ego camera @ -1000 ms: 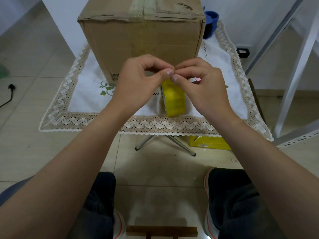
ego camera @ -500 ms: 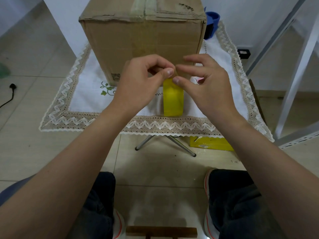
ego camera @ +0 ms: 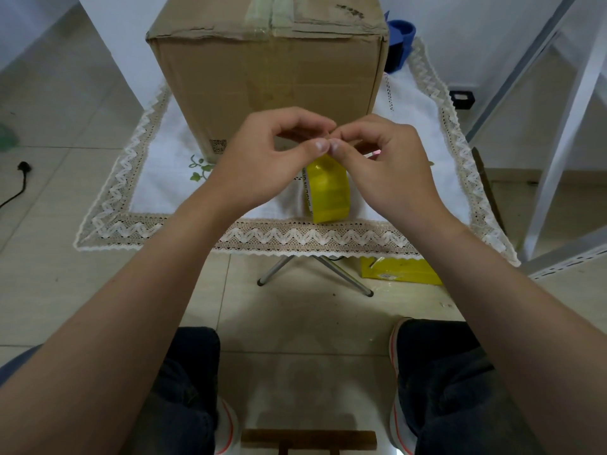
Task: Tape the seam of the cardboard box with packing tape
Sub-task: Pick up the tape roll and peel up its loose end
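Note:
A brown cardboard box (ego camera: pixel 269 70) stands upright on a small table, with a strip of clear tape along its top seam (ego camera: pixel 271 11). In front of it a yellow roll of packing tape (ego camera: pixel 326 190) hangs just above the cloth. My left hand (ego camera: pixel 262 162) and my right hand (ego camera: pixel 387 165) meet over the roll, thumb and forefinger of each pinched together at its upper edge. The tape's loose end is hidden by the fingertips.
The table wears a white cloth with a lace border (ego camera: pixel 295 238). A blue container (ego camera: pixel 399 37) stands behind the box at the right. A yellow packet (ego camera: pixel 399 270) lies on the tiled floor under the table. A white metal frame (ego camera: pixel 558 133) rises at the right.
The roll has turned a little, now showing its left rim. My right hand's fingers, spread half a second ago, have curled back into a pinch beside the left fingertips.

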Demonstrator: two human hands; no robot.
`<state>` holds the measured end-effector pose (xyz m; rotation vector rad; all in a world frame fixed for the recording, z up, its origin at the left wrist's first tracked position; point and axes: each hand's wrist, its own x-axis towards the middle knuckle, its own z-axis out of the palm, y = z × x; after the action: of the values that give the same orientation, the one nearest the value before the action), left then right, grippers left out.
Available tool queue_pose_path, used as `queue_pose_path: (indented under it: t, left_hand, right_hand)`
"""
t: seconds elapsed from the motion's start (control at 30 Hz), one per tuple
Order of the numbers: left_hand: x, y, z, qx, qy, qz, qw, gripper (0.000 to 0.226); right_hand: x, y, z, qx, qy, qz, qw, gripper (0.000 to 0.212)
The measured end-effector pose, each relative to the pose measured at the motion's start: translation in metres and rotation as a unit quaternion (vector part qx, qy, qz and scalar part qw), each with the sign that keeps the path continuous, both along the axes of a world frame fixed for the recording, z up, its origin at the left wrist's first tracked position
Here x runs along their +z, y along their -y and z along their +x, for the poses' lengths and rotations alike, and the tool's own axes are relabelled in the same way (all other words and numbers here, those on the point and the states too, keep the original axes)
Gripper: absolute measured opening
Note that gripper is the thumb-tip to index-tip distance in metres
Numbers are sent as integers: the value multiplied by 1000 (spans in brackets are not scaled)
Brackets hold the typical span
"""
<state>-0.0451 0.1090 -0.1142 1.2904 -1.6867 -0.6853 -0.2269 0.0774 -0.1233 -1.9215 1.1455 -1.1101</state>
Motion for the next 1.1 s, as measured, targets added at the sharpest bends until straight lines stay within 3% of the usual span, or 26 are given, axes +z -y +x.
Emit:
queue_pose_path:
  t: [0.13,0.33,0.7,0.97,1.1]
  left_hand:
    - [4,-4,1,-24,-39,20,999,21]
    - [1,1,4,35,-53,63,996,36]
    - [-8,5,-1,51,-108,84,989,17]
    - [-5,8,-5,39,-126,36,991,10]
    - [-3,8,-7,48,-94,8,994,10]
  right_hand:
    - [0,-1,1,-17,-1,15,1000,9]
    - [0,-1,-1,-29,5,33,999,12]
    - [-2,0,0,-19,13,27,999,10]
    - [-1,3,0,-22,8,21,1000,11]
    - [-1,3,-1,-21,3,7,1000,9]
